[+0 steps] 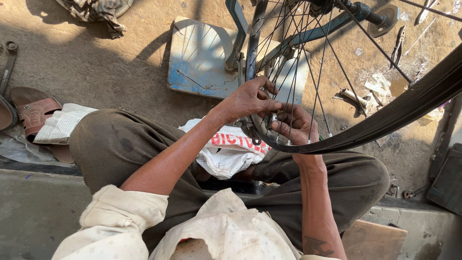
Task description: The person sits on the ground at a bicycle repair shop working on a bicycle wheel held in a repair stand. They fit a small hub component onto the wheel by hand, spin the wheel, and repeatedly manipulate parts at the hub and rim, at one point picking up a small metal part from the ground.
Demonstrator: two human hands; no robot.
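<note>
Pinching a small metal spoke tool [273, 119] at the bicycle wheel rim [337, 139] over the lap, the left hand [248, 101] and curled right hand [293, 126] work close; a slip could round the nipple.

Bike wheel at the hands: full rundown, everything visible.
The bicycle wheel stands upright in a blue frame, partly out of view. A black tyre sits on a dark rim, with thin, shiny metal spokes running up to the hub near the top edge. The lowest arc hangs over the person's lap. The left hand reaches among the spokes at the rim; the right hand cups the rim from below, pinching a small metal piece, apparently a spoke nipple.
</note>
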